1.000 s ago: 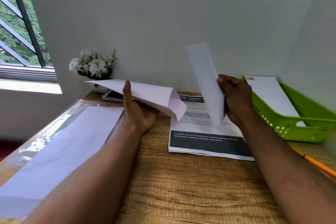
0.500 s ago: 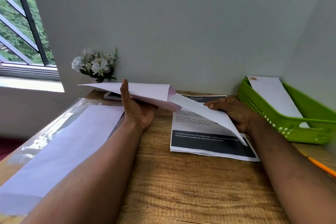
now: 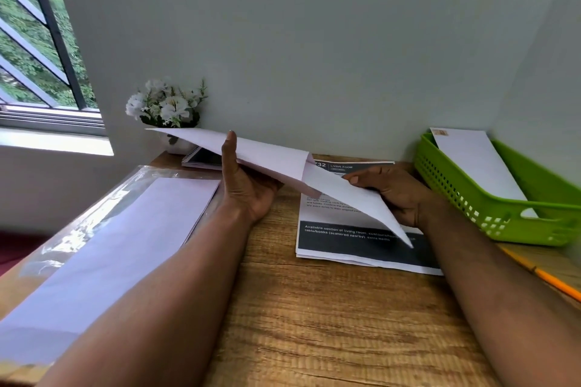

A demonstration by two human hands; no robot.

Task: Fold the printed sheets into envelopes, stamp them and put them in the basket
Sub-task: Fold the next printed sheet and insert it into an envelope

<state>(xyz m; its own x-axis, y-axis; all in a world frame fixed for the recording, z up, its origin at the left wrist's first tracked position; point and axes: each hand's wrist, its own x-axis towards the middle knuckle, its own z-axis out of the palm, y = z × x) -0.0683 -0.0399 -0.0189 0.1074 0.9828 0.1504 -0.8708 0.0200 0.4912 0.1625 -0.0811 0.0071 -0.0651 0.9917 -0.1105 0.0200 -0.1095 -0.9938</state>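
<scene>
You are partway through one round of the job: one finished envelope (image 3: 478,166), with a small stamp on its top corner, already leans in the green basket (image 3: 503,223) at the far right of the surface, so at least one piece looks complete. The piece in hand is at the insertion step, as I judge it. Your left hand (image 3: 248,185) holds a pale envelope (image 3: 251,151) off the surface, thumb up over its near edge and fingers beneath, its mouth turned towards your right. Your right hand (image 3: 399,195) pinches a folded white sheet (image 3: 355,198), whose leading end has reached the envelope's mouth; how far inside it sits cannot be told from this angle. The folded sheet looks long, narrow and flat, slanting down from the envelope towards you, its free corner hanging over the stack of printed sheets (image 3: 355,239) lying on the surface below. That stack, with dark bands and white text, suggests more sheets are left to fold. A clear sleeve of blank envelopes (image 3: 132,236) lies to your left. Still ahead for this piece: pushing the sheet home, closing, stamping, and dropping it in the basket. No stamp supply shows plainly here.
</scene>
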